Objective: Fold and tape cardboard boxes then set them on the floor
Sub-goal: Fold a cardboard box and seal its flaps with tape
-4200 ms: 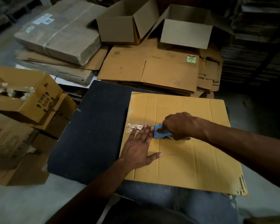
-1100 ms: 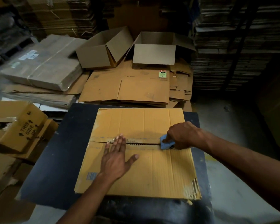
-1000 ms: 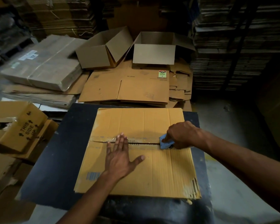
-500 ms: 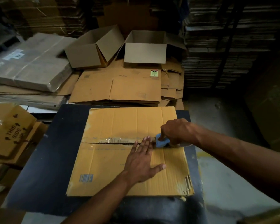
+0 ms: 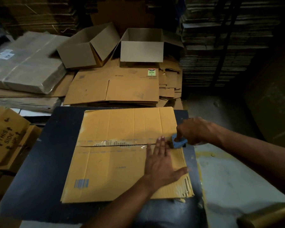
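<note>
So the flattened box (image 5: 122, 155) lay on my dark board (image 5: 44, 153). My left hand (image 5: 161, 163) pressed flat on it, fingers spread, while my right hand (image 5: 192, 130) gripped the blue tape dispenser (image 5: 178, 142) at the seam's right end. Two open boxes (image 5: 141, 46) behind looked empty.

Both forearms bare to the frame edge, hands (image 5: 161, 163) ungloved
</note>
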